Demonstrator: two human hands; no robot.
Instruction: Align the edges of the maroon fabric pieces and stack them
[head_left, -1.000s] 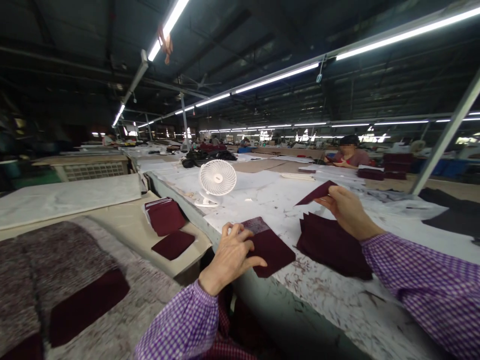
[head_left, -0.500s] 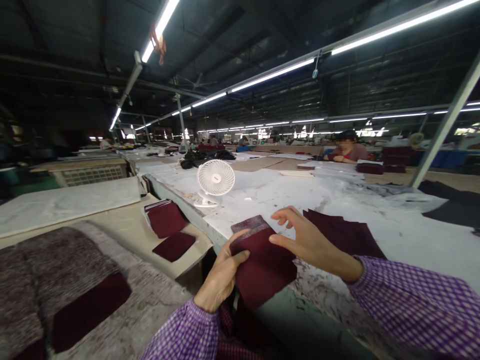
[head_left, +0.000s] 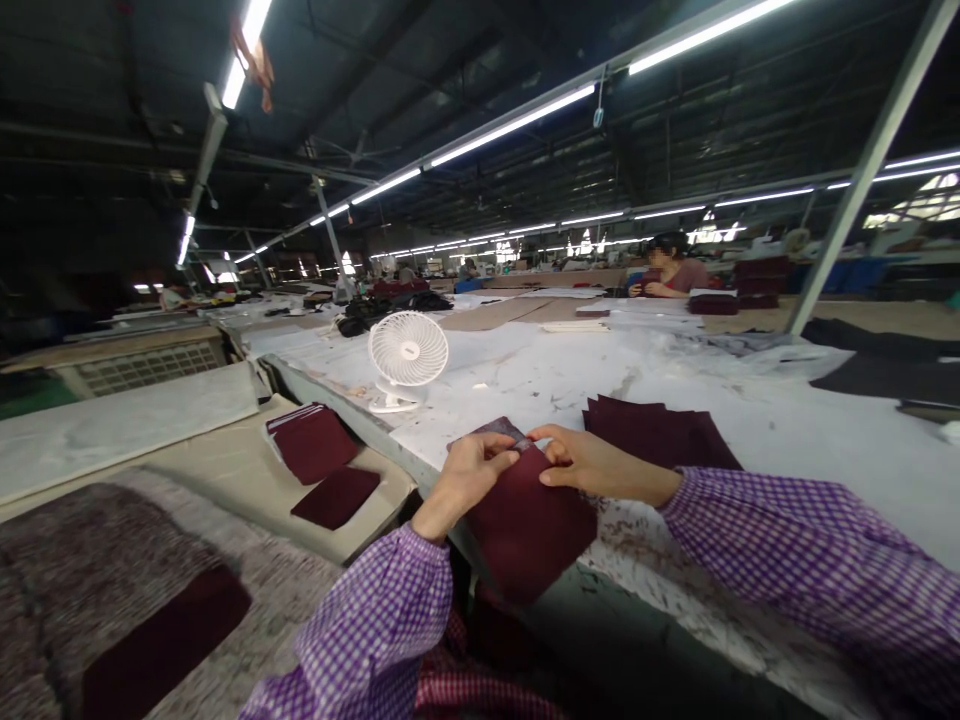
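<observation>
A maroon fabric piece [head_left: 529,530] with a greyish strip along its top hangs over the near edge of the white table. My left hand [head_left: 472,470] is closed on its upper left part, thumb on top. From the right, my right hand [head_left: 577,462] pinches the upper edge near the grey strip, its fingertips close to those of the left. Just behind my right hand lies a stack of maroon fabric pieces [head_left: 660,432] on the table.
A white fan [head_left: 409,350] stands on the table [head_left: 517,370]. To the left, a beige surface holds a maroon stack [head_left: 311,445] and one loose maroon piece [head_left: 335,498]. Mottled fabric [head_left: 112,550] lies nearer. A co-worker [head_left: 670,272] sits across the table.
My right hand has come down from hovering open and now grips the fabric's upper edge. My left hand has moved up to the same edge. The view has turned slightly right.
</observation>
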